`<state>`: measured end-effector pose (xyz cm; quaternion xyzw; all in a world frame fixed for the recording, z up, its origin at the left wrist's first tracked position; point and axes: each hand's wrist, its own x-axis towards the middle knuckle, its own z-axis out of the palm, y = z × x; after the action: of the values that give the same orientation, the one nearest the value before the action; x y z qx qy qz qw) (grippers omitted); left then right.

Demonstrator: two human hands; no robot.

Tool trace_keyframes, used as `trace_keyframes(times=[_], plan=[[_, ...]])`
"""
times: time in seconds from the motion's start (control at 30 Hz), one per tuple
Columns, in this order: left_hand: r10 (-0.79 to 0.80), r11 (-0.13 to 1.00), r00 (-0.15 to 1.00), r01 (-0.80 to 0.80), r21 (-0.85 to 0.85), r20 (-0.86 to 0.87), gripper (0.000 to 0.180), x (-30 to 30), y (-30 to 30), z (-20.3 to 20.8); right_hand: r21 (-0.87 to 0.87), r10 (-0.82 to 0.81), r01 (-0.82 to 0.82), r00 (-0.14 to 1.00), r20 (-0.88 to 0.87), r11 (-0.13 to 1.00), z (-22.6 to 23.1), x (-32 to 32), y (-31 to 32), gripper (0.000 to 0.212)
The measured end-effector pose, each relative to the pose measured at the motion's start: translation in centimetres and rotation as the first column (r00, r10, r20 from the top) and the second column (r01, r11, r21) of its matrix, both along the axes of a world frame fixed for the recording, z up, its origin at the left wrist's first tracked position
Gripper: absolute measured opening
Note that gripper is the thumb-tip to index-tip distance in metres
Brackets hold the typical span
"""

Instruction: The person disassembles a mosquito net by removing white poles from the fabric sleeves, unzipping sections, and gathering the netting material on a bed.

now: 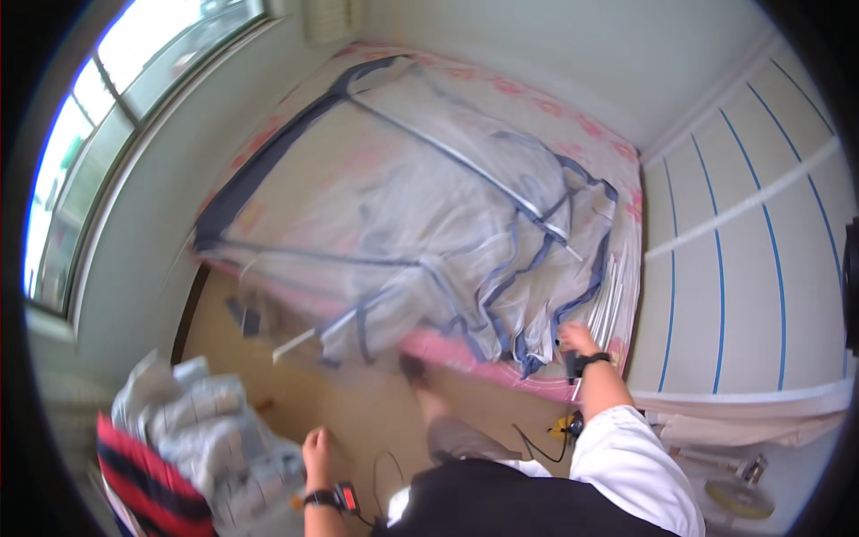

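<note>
A mosquito net (376, 197) of sheer white mesh with blue-grey edging lies spread over the bed. One long pole (438, 152) runs through a sleeve across it. A second white pole (295, 345) sticks out past the near side of the bed. My right hand (580, 338) is at the bed's near right corner, between the bunched blue trim and a bundle of thin white poles (605, 304). Its fingers are curled, and what they hold is hidden. My left hand (316, 450) hangs low over the floor, loosely closed with nothing seen in it.
Pink floral bedding (617, 166) shows around the net. Folded pale quilts (215, 438) rest on a red and black striped item (148, 474) at the left. A white curtain with blue stripes (743, 242) lines the right side. A fan (738, 497) and a black cable (537, 443) are near me.
</note>
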<state>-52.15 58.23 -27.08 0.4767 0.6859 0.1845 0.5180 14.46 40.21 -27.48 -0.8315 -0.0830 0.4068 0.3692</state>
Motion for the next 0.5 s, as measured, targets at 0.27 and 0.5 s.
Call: trace_keyframes(times=[0.27, 0.5], plan=[[0.575, 0.676, 0.804, -0.362, -0.642, 0.152, 0.04, 0.9, 17.6, -7.8, -0.071, 0.737, -0.762, 0.592, 0.326, 0.643, -1.9, -16.4, 31.7, 0.021], [0.906, 0.328, 0.401, -0.457, -0.827, 0.138, 0.08, -2.4, 28.3, -26.8, 0.113, 0.805, -0.884, 0.46, 0.375, 0.453, -6.0, -22.7, 32.1, 0.016]])
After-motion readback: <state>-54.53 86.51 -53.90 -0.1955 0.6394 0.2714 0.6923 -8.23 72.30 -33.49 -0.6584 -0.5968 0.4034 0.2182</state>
